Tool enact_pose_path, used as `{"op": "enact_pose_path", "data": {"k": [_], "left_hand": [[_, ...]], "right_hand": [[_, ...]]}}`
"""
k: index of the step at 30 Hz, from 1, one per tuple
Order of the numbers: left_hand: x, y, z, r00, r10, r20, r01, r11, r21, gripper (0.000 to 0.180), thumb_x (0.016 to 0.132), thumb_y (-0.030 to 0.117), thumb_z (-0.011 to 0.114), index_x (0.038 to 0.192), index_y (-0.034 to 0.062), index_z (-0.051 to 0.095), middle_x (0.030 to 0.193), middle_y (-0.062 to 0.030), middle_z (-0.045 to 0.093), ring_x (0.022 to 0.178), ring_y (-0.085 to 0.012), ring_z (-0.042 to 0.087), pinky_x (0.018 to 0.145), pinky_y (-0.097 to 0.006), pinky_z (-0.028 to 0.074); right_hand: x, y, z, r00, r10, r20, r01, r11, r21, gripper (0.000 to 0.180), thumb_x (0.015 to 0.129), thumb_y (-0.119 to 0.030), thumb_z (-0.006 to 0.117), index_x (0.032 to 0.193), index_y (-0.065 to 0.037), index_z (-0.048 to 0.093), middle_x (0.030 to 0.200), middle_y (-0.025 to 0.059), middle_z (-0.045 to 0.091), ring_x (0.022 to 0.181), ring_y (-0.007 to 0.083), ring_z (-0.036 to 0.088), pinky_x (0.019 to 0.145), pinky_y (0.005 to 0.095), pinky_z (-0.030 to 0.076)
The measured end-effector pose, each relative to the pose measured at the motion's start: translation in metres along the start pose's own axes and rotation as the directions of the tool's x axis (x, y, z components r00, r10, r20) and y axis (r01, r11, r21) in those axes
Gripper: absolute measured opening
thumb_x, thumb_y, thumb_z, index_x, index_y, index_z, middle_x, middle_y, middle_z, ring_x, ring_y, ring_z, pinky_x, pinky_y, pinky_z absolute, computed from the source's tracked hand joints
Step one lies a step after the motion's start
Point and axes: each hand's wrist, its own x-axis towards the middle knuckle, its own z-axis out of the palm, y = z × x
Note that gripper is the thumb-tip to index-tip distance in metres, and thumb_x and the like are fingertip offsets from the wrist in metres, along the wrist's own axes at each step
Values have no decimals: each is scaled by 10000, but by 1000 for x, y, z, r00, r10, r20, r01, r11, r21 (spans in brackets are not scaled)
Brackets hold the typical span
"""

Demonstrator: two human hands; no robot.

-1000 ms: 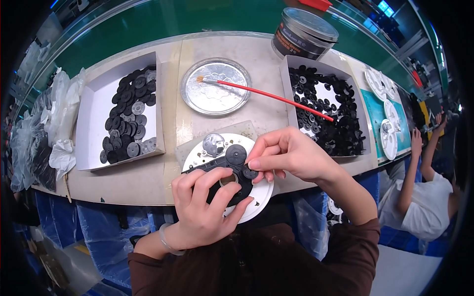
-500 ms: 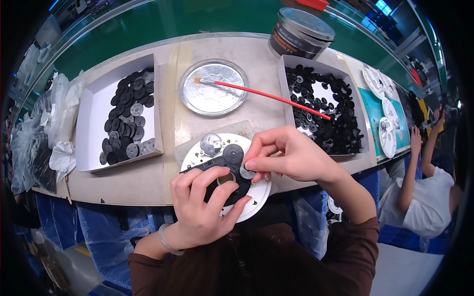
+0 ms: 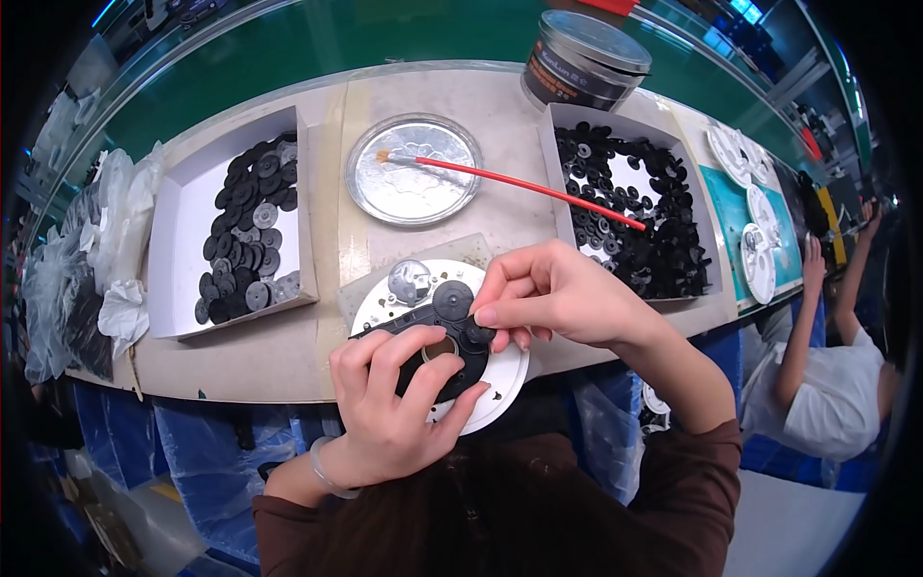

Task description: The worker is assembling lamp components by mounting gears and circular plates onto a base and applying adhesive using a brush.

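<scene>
Head view: your right grip (image 3: pixel 562 296), the nearer, pinches a small dark gear (image 3: pixel 477 334) at its eight o'clock. It sits at five o'clock from the larger gear (image 3: pixel 452 300); your left grip (image 3: pixel 396 409) holds the black housing (image 3: pixel 470 364).

My counter (image 3: pixel 514 226): two white cardboard boxes (image 3: pixel 192 231), round metal lid (image 3: pixel 413 199), metal tin (image 3: pixel 580 79), plastic bags (image 3: pixel 120 212), teal mat (image 3: pixel 728 216), translucent plate (image 3: pixel 358 296).

Left hand (image 3: pixel 392 415) holds black housing (image 3: pixel 411 318) | right hand (image 3: pixel 569 303) pinches small dark gear (image 3: pixel 479 335)
</scene>
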Motion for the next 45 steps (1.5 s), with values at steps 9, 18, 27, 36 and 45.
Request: {"op": "enact_pose_path", "data": {"k": [9,18,27,36,45], "left_hand": [[0,0,0,1000,4,-7,-4,1000,1,310,592,204,737,842,113,578,993,-33,534,880,-230,418,735,-334,346],[2,1,1,1000,9,-8,-9,1000,-15,346,588,205,737,886,116,585,998,-32,529,877,-229,419,735,-335,345],[6,3,-3,996,54,72,-61,994,86,419,604,221,704,1009,138,634,960,-38,483,863,-224,397,725,-338,332],[9,-1,-5,995,57,81,-62,997,53,406,594,222,703,986,139,638,930,-48,478,852,-231,400,709,-346,328],[13,-2,-7,992,71,107,-76,996,36,431,541,174,718,963,120,646,872,-81,455,830,-249,400,712,-323,367]], "right_hand": [[-10,-12,6,989,-135,-67,107,941,-320,104,765,-84,635,809,-9,579,553,-7,566,546,33,544,502,155,367],[-8,-4,5,972,-213,-103,163,917,-363,100,768,-83,628,802,-6,574,539,-16,542,501,16,486,466,169,357],[-15,-20,-94,602,-631,-490,-217,462,-860,159,712,-86,629,854,-14,636,721,51,627,659,117,556,630,252,450],[21,-8,-118,869,-378,-318,-72,540,-838,263,650,-163,682,854,-8,623,688,64,607,662,160,581,647,258,467],[26,-8,-115,865,-387,-318,-98,491,-865,135,735,-104,587,807,8,611,674,88,609,603,138,560,610,250,448]]}}
